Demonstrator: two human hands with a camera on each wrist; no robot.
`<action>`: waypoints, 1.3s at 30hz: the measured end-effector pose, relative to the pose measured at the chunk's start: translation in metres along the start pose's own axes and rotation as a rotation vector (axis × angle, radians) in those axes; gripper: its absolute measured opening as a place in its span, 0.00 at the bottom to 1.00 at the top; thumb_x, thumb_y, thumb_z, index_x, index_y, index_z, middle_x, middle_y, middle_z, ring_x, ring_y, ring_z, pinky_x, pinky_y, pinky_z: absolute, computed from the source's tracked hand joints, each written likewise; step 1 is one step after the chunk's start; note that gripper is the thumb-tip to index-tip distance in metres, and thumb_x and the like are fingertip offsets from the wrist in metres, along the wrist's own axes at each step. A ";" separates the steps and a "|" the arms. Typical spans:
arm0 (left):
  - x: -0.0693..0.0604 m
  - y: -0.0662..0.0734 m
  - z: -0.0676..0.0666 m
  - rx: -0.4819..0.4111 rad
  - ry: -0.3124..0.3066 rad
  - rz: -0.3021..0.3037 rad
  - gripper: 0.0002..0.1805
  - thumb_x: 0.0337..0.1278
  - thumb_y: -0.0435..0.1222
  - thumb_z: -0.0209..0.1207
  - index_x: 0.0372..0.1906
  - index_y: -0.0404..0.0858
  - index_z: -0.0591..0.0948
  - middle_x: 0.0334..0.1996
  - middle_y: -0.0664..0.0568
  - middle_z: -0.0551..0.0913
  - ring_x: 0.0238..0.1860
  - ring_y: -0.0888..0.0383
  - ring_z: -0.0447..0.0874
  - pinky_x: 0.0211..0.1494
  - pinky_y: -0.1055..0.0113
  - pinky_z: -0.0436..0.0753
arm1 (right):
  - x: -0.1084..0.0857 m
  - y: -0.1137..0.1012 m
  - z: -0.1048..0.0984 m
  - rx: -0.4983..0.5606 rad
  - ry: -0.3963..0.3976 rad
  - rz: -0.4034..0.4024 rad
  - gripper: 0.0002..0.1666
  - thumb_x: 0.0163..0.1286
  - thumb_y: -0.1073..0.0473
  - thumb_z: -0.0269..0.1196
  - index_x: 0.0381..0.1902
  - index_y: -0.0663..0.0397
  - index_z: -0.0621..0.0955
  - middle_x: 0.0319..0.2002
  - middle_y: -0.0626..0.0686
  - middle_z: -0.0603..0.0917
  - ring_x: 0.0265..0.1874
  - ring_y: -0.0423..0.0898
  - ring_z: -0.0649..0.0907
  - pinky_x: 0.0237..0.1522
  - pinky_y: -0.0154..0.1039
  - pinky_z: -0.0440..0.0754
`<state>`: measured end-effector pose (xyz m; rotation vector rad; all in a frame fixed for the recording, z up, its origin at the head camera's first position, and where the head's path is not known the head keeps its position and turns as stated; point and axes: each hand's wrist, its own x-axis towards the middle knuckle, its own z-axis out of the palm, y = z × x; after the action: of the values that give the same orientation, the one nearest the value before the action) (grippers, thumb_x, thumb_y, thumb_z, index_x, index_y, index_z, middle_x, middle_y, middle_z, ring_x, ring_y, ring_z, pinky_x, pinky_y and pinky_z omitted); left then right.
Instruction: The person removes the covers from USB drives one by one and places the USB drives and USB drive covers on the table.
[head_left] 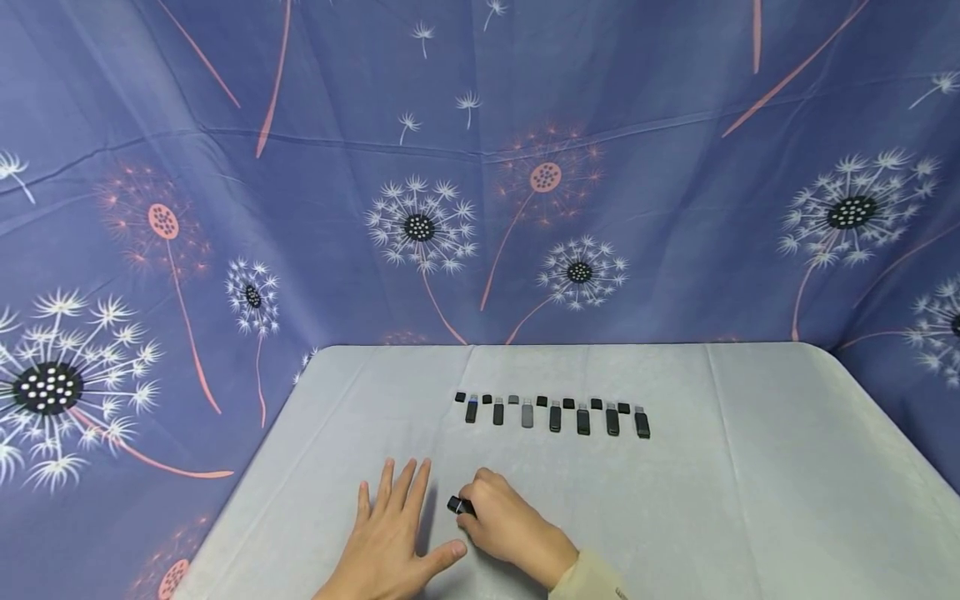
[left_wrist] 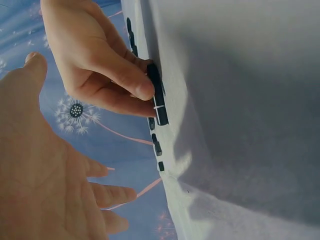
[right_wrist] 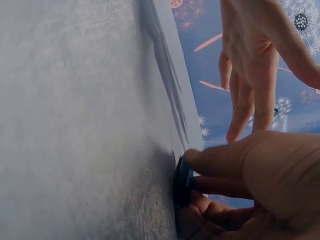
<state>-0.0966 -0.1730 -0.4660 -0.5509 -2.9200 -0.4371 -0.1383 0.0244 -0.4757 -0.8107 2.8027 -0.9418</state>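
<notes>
My right hand [head_left: 502, 517] pinches a black USB stick [head_left: 454, 503] between thumb and fingers, just over the cloth. In the left wrist view the whole stick [left_wrist: 157, 95] shows, with a pale line across it near one end. The right wrist view shows it dark and partly covered by the right hand's thumb and fingers [right_wrist: 220, 162]. My left hand [head_left: 393, 533] is beside it to the left, its fingers straight and spread, holding nothing. Farther back stands a row of several USB sticks [head_left: 555, 417], mostly black and one grey, each plug bare and pointing away.
Small caps [head_left: 568, 403] lie beside the plugs in the row, most of them black. The table [head_left: 360, 400] wears a light grey cloth with crease lines. Behind it and at both sides hangs a blue curtain [head_left: 315, 208] with a dandelion print.
</notes>
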 end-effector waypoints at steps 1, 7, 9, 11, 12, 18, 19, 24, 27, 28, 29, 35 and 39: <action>0.000 0.000 0.000 -0.002 -0.004 -0.001 0.58 0.55 0.70 0.61 0.80 0.38 0.62 0.75 0.37 0.68 0.78 0.29 0.57 0.68 0.21 0.58 | 0.001 0.000 0.001 0.004 0.001 0.006 0.03 0.62 0.64 0.72 0.33 0.59 0.89 0.26 0.44 0.76 0.24 0.33 0.70 0.25 0.29 0.72; -0.001 -0.001 -0.001 -0.002 -0.003 0.003 0.57 0.55 0.70 0.61 0.80 0.37 0.63 0.75 0.37 0.69 0.77 0.29 0.58 0.67 0.21 0.58 | 0.003 0.000 0.003 0.025 0.011 0.042 0.05 0.56 0.67 0.76 0.31 0.59 0.88 0.25 0.44 0.79 0.25 0.33 0.72 0.28 0.30 0.75; -0.001 -0.001 -0.001 -0.002 0.002 0.002 0.57 0.55 0.70 0.61 0.79 0.37 0.63 0.75 0.38 0.69 0.77 0.29 0.58 0.67 0.21 0.58 | 0.003 0.000 0.004 0.050 0.023 0.051 0.07 0.53 0.67 0.77 0.28 0.58 0.87 0.23 0.43 0.78 0.24 0.33 0.72 0.28 0.30 0.75; 0.000 0.000 -0.001 -0.008 0.003 0.003 0.57 0.55 0.69 0.61 0.80 0.37 0.62 0.75 0.37 0.69 0.78 0.29 0.57 0.68 0.21 0.58 | 0.003 0.000 0.005 0.078 0.034 0.061 0.08 0.51 0.68 0.77 0.25 0.56 0.86 0.21 0.41 0.77 0.22 0.32 0.71 0.26 0.29 0.74; 0.000 0.000 -0.001 -0.013 0.001 0.003 0.56 0.56 0.69 0.61 0.80 0.37 0.62 0.75 0.37 0.68 0.78 0.29 0.57 0.68 0.21 0.58 | 0.002 0.000 0.005 0.090 0.039 0.063 0.09 0.51 0.68 0.77 0.23 0.55 0.85 0.20 0.40 0.75 0.21 0.32 0.71 0.26 0.29 0.73; 0.003 0.002 -0.002 -0.086 -0.069 -0.027 0.54 0.60 0.67 0.60 0.81 0.38 0.61 0.76 0.37 0.67 0.79 0.29 0.52 0.69 0.20 0.53 | -0.005 0.000 0.002 0.176 0.074 0.087 0.13 0.52 0.68 0.77 0.21 0.52 0.82 0.16 0.38 0.73 0.17 0.31 0.70 0.22 0.28 0.72; 0.004 0.003 -0.002 -0.102 -0.088 -0.039 0.54 0.61 0.66 0.60 0.81 0.38 0.60 0.76 0.37 0.66 0.80 0.29 0.51 0.69 0.20 0.52 | -0.006 0.000 0.001 0.194 0.077 0.092 0.13 0.53 0.68 0.77 0.21 0.52 0.81 0.16 0.38 0.73 0.17 0.31 0.70 0.22 0.29 0.72; 0.009 0.010 -0.003 -0.170 -0.158 -0.081 0.52 0.64 0.66 0.57 0.83 0.41 0.56 0.78 0.38 0.62 0.81 0.30 0.45 0.71 0.19 0.46 | -0.015 0.006 -0.008 0.256 0.090 0.118 0.14 0.56 0.67 0.77 0.22 0.52 0.81 0.15 0.39 0.75 0.16 0.30 0.71 0.21 0.29 0.72; 0.012 0.015 -0.003 -0.195 -0.157 -0.078 0.51 0.65 0.65 0.57 0.83 0.42 0.55 0.79 0.39 0.61 0.82 0.31 0.44 0.71 0.19 0.45 | -0.021 0.010 -0.015 0.286 0.103 0.126 0.13 0.57 0.66 0.77 0.22 0.52 0.82 0.16 0.40 0.77 0.17 0.31 0.72 0.21 0.30 0.73; 0.012 0.017 -0.003 -0.202 -0.151 -0.075 0.51 0.65 0.64 0.57 0.83 0.42 0.56 0.79 0.39 0.61 0.81 0.31 0.45 0.71 0.19 0.46 | -0.022 0.012 -0.017 0.298 0.107 0.128 0.12 0.57 0.66 0.77 0.23 0.52 0.82 0.17 0.40 0.78 0.17 0.31 0.73 0.21 0.30 0.73; 0.013 0.019 -0.002 -0.208 -0.144 -0.071 0.50 0.66 0.64 0.58 0.83 0.42 0.56 0.79 0.39 0.62 0.81 0.31 0.45 0.71 0.19 0.46 | -0.024 0.013 -0.019 0.305 0.112 0.129 0.11 0.58 0.65 0.77 0.23 0.52 0.83 0.17 0.40 0.79 0.18 0.31 0.73 0.22 0.30 0.73; 0.019 0.033 0.001 -0.249 -0.118 -0.029 0.50 0.67 0.63 0.58 0.83 0.42 0.55 0.79 0.40 0.62 0.81 0.31 0.46 0.72 0.20 0.49 | -0.045 0.026 -0.034 0.398 0.117 0.170 0.04 0.62 0.66 0.74 0.32 0.59 0.87 0.23 0.46 0.87 0.17 0.34 0.79 0.20 0.31 0.77; 0.022 0.041 0.003 -0.260 -0.107 0.002 0.51 0.66 0.66 0.56 0.83 0.44 0.55 0.79 0.41 0.62 0.81 0.31 0.46 0.72 0.21 0.49 | -0.062 0.035 -0.044 0.399 0.161 0.219 0.04 0.64 0.65 0.72 0.37 0.60 0.89 0.26 0.49 0.89 0.18 0.35 0.80 0.20 0.32 0.79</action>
<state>-0.1020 -0.1286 -0.4538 -0.6278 -2.9814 -0.8194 -0.1113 0.1031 -0.4664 -0.3822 2.6138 -1.5103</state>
